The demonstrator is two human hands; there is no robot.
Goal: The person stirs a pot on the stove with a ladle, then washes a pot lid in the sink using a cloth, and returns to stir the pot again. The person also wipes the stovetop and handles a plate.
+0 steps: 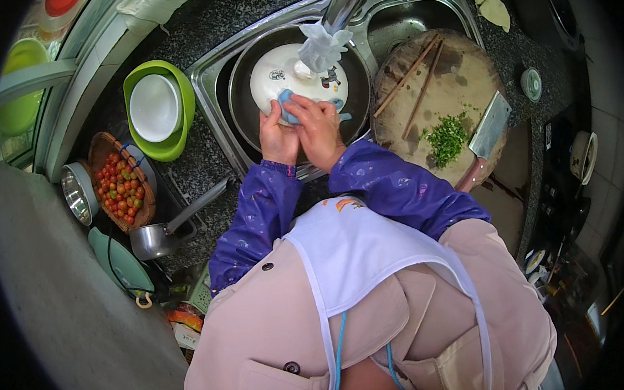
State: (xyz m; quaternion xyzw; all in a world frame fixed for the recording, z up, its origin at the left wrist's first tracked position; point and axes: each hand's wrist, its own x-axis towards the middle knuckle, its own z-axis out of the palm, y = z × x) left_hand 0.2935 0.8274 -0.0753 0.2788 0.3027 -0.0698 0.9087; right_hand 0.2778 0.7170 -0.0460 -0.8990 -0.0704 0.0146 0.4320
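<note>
A white ceramic dish with a zebra picture and a printed mark is tilted above a large dark pan in the sink. My left hand grips its near rim, thumb up and the other fingers mostly hidden. The fingers of my right hand hold a blue cloth against the dish's surface. Over the dish hangs the faucet, its outlet wrapped in whitish material. A white patch under the outlet may be running water or a knob; I cannot tell which.
A round wooden chopping board overlaps the sink's right side, bearing chopsticks, chopped greens and a cleaver. Leftward are a green basin holding a white bowl, a basket of small tomatoes and a saucepan.
</note>
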